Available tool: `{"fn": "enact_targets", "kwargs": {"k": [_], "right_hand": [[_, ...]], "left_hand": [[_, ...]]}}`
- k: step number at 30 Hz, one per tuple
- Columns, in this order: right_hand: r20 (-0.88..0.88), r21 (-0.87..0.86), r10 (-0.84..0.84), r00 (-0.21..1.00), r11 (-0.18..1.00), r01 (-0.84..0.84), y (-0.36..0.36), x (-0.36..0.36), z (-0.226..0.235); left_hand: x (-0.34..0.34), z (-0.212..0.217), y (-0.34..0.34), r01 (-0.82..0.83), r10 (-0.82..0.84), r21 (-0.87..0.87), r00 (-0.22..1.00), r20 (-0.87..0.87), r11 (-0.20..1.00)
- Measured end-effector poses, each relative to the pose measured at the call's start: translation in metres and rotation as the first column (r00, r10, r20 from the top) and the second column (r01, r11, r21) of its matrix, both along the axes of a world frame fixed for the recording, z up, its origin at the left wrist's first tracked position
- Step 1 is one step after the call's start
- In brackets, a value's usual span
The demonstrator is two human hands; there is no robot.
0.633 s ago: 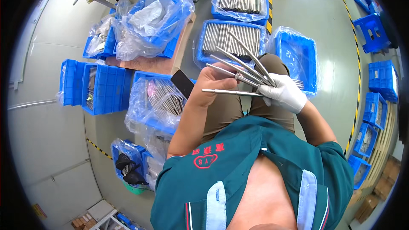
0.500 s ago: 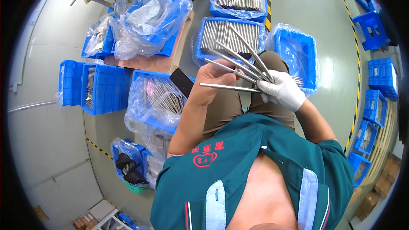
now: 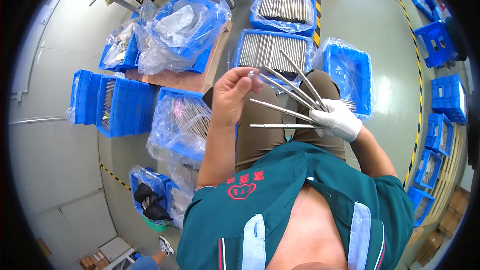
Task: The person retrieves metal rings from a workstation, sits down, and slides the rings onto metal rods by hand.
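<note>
My right hand (image 3: 338,120), in a white glove, grips several slim metal rods (image 3: 280,110) by one end. The rods fan out toward the left and away from me, over my lap. Bare and apart from the rod tips, my left hand (image 3: 234,92) is raised left of them with thumb and fingers pinched together. A small pale, shiny bit (image 3: 251,74) shows at its fingertips, too small to name. Beyond my knees stands a blue crate of rods (image 3: 272,50) lined up side by side. A plastic-lined blue crate (image 3: 345,60) with a few rods is at my right knee.
To my left, a bag-lined crate (image 3: 170,142) holds more rods. A dark flat object (image 3: 207,97) is partly behind my left hand. Crates on a wooden pallet (image 3: 212,65) stand farther left. Another person's shoe (image 3: 166,246) shows at lower left.
My left hand has drawn back leftward from the rods, its fingers now pinched. The right hand keeps its hold, the rods slightly lower in view. Another person's foot has appeared at lower left.
</note>
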State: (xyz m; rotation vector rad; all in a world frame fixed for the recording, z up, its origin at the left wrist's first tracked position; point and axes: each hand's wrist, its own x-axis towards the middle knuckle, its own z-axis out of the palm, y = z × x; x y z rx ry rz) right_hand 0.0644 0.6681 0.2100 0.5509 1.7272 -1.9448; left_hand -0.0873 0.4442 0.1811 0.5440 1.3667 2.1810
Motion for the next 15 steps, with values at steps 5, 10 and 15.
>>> {"fn": "enact_targets", "kwargs": {"k": [5,10,15], "right_hand": [[0.002,-0.006,0.007,1.0,1.0,-0.007,-0.003,-0.0022,0.0067],[-0.01,0.095,0.065,0.998,0.993,-0.064,-0.0045,-0.0046,0.0018],[-0.025,0.128,0.082,0.996,0.989,-0.078,-0.0074,-0.0073,0.0103]], "left_hand": [[0.0017,-0.003,0.0038,0.041,-0.042,0.038,0.998,0.039,0.998],[0.0035,-0.0053,0.0047,0.049,-0.058,0.07,0.99,0.129,0.996],[0.0036,-0.006,0.0024,0.146,-0.154,0.056,0.974,0.167,0.988]]}}
